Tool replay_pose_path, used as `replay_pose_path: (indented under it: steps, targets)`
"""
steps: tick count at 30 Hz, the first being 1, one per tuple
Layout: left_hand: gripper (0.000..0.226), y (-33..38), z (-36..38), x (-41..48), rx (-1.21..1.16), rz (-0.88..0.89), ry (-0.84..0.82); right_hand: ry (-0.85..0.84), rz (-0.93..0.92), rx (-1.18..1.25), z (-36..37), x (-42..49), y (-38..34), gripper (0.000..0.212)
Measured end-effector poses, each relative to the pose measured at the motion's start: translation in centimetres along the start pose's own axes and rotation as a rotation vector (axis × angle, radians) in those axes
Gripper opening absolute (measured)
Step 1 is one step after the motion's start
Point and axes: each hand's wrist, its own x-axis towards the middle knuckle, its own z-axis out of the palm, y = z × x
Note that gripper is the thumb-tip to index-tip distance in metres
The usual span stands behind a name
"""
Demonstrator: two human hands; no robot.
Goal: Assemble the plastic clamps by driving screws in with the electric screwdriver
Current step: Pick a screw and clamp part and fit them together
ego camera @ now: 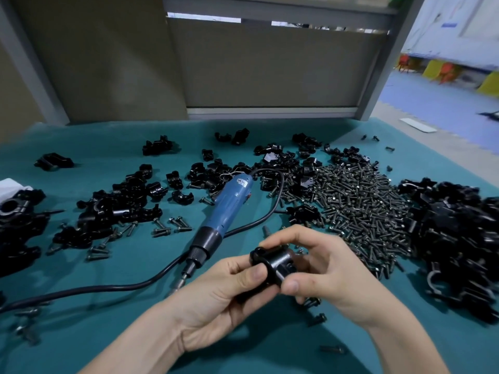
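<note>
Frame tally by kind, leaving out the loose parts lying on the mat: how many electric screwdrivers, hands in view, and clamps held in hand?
electric screwdriver: 1
hands: 2, the left hand and the right hand
black clamp, gripped by both hands: 1
Total: 4

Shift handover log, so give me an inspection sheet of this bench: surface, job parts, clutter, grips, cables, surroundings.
Surface: teal mat, strewn with parts.
Job's things: black clamp held above mat; blue screwdriver lying idle; screw pile at right.
Clutter: loose clamp pieces scattered left and centre; stray screws near front edge.
Grips: left hand and right hand both pinch the clamp.
Cables: black cord loops from the screwdriver's rear and runs off left.
Surroundings: grey panel behind; blue floor far right.
</note>
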Motion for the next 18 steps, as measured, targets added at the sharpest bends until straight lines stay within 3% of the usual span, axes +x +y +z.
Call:
replay_pose_path:
  steps: [6,12,15,18]
  targets:
    - [0.055,-0.7,0.6,0.0,0.022,0.021,-0.043,-0.011,-0.008,0.066,-0.1,0.2,0.5,0.055]
    - [0.068,-0.8,0.1,0.3,-0.080,0.062,0.013,0.005,0.008,0.043,-0.6,0.5,1.1,0.053]
    - [0.049,-0.6,0.0,0.4,-0.086,0.098,-0.030,0.046,0.003,-0.061,-1.4,0.3,1.2,0.042]
    - [0.026,-1.2,0.0,0.7,0.052,0.130,0.060,0.061,0.038,-0.091,-1.9,0.0,1.2,0.039]
